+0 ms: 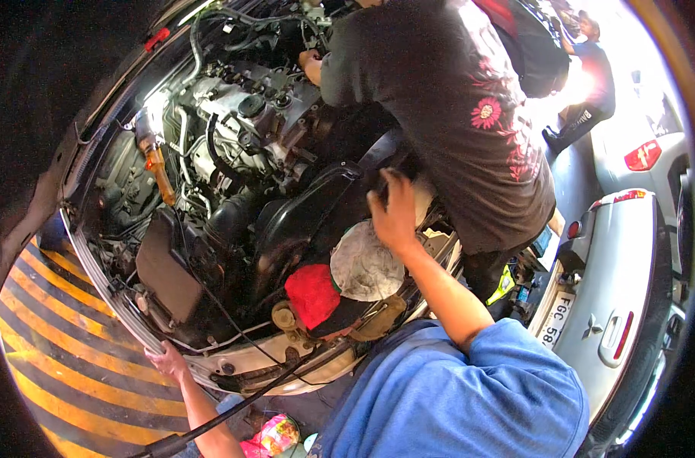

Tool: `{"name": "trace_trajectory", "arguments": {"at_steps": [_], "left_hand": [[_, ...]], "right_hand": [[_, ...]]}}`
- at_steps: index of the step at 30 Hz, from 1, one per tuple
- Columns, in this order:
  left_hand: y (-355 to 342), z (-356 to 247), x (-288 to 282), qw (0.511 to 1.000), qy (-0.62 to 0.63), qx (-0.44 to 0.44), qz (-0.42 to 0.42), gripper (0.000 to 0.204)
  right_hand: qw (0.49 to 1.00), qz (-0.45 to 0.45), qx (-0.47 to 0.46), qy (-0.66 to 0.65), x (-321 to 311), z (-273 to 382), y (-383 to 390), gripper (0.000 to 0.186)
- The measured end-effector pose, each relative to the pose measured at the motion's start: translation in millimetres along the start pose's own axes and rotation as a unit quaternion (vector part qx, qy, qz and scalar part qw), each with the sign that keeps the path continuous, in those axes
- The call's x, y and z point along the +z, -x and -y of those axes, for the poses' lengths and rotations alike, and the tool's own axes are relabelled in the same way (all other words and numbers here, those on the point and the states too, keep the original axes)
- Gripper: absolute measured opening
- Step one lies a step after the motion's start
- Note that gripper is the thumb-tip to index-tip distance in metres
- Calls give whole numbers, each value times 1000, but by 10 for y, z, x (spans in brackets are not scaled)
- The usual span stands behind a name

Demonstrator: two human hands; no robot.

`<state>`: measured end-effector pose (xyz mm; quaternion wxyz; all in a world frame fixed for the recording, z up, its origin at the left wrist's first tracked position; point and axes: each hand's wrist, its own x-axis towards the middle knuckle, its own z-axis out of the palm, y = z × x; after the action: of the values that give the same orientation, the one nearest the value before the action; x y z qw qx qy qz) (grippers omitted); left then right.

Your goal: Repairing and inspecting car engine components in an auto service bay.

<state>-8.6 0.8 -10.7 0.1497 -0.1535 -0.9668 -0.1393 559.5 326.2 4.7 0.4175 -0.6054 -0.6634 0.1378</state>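
My right hand (397, 212) hovers over the front of an open engine bay, fingers apart and nothing seen in them. Just below it lies a round greyish-white cloth rag (369, 263), and a red rag (313, 295) sits beside that one. Both rest near the car's front panel. My left hand (169, 362) touches the pale fender edge (137, 328) at the lower left, its fingers spread on the rim. Black plastic ducting (286, 221) and the engine (244, 126) lie ahead of my hands.
A co-worker in a dark shirt (439, 107) leans over the bay, one hand (311, 67) at the engine. An orange-handled work light (158, 172) hangs inside with a black cable. A silver vehicle (599, 282) stands right; yellow-black floor stripes (72, 359) lie left. Another person (590, 76) is farther off.
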Motion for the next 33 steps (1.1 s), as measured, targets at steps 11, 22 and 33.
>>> {"name": "trace_trajectory", "arguments": {"at_steps": [11,22,33], "left_hand": [[60,-37,-55,1000,-27,-11,9,69],[96,-152,-140,999,-30,-23,22,68],[91,-207,-222,996,-53,-48,52,69]], "right_hand": [[991,-55,47,109,37,-638,215,61],[986,9,85,145,122,-585,136,63],[981,46,155,103,25,-553,74,67]]}}
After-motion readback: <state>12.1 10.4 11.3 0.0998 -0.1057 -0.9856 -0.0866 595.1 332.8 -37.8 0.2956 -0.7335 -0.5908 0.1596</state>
